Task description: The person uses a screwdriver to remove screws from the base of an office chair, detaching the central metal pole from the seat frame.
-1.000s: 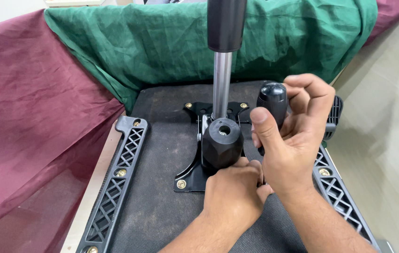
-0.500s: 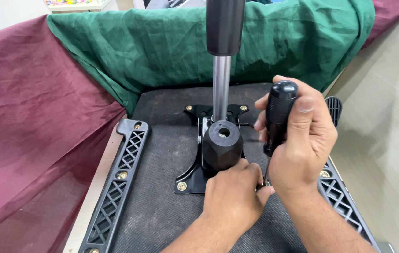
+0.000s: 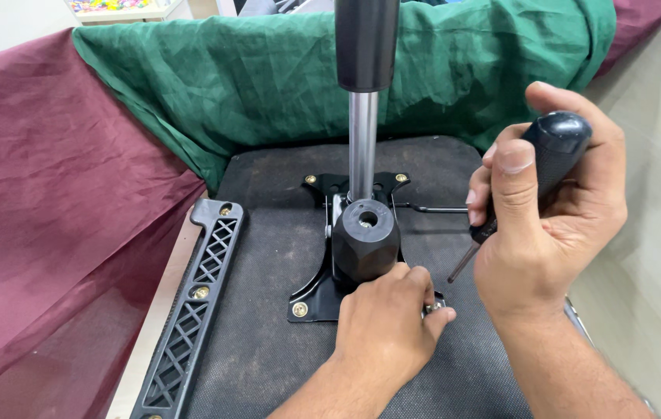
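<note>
Head view: the screwdriver (image 3: pixel 528 182) sits in the right hand (image 3: pixel 544 217), its black handle wrapped by the fingers with the thumb pressed along the front, the handle's rounded end sticking out above the knuckles. The thin metal shaft slants down and to the left, and its tip hangs in the air just above the dark seat underside (image 3: pixel 284 256), a little to the right of the metal mounting plate (image 3: pixel 311 291) — not touching anything that can be made out.

The left hand (image 3: pixel 385 326) rests knuckles-up on the plate's near right corner, fingers curled down over something small; a bit of bright metal (image 3: pixel 433 308) peeks out at the fingertips, too hidden to identify. Whether the fingers pinch it or merely cover it cannot be told.

Right behind that hand stands a black faceted knob (image 3: pixel 365 240) with a hole in its top, and behind the knob a shiny steel column (image 3: pixel 361 143) rises upright into a black sleeve (image 3: pixel 367 43) at the top edge. Brass-coloured screws mark the plate's corners — one (image 3: pixel 299 309) shows at the near left.

A black lattice bracket (image 3: pixel 195 299) lies along the seat's left edge. Maroon cloth (image 3: pixel 59 202) drapes on the left, green cloth (image 3: pixel 268 77) behind, and a pale panel (image 3: pixel 656 155) stands on the right.
</note>
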